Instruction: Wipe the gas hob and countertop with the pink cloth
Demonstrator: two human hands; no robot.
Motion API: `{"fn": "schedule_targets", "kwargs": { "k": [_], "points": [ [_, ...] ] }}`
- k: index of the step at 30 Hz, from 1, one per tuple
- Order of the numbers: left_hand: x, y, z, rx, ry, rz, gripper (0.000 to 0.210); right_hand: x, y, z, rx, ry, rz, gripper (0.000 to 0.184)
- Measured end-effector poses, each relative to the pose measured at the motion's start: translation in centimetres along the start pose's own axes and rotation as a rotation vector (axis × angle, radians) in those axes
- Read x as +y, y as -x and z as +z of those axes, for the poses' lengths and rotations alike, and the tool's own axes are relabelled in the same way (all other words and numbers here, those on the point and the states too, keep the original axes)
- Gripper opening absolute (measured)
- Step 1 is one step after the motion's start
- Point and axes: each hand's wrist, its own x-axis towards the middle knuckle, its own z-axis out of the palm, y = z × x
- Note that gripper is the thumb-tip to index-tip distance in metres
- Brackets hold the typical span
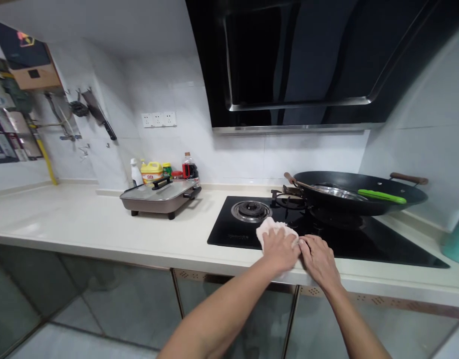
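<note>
A pale pink-white cloth (269,227) lies bunched on the front edge of the black glass cooktop (229,234). Pressed down over it is my left hand (284,252), its fingers gripping the fabric. My right hand (319,259) sits just beside, with bent fingers held together and the fingertips at the cloth's right edge. Behind the cloth is the left burner (251,211) with its metal ring. On the right burner stands a large black wok (394,192) with wooden handles, holding a metal lid or dish (338,191) and a green-handled utensil (381,196).
A lidded electric pan (158,202) stands left on the pale counter (83,219), with bottles (151,172) behind it. The black range hood (289,65) slopes overhead. A cleaver (98,112) hangs on the wall. A teal container (457,239) is at far right.
</note>
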Motion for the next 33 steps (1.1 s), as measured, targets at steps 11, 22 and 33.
{"fn": "schedule_targets", "kwargs": {
  "k": [11, 22, 33],
  "points": [
    [-5.5, 6.8, -1.4, 0.223, 0.063, 0.187, 0.036, 1.3, -0.6, 0.0, -0.063, -0.023, 0.164, 0.068],
    [-17.8, 11.1, -8.1, 0.308, -0.081, -0.307, 0.046, -0.5, -0.2, -0.5, -0.132, 0.13, 0.091, 0.064],
    [-11.8, 10.2, -4.6, 0.34, -0.168, -0.256, 0.043, -0.9, -0.3, 0.1, -0.126, 0.189, 0.064, 0.063]
  ]
}}
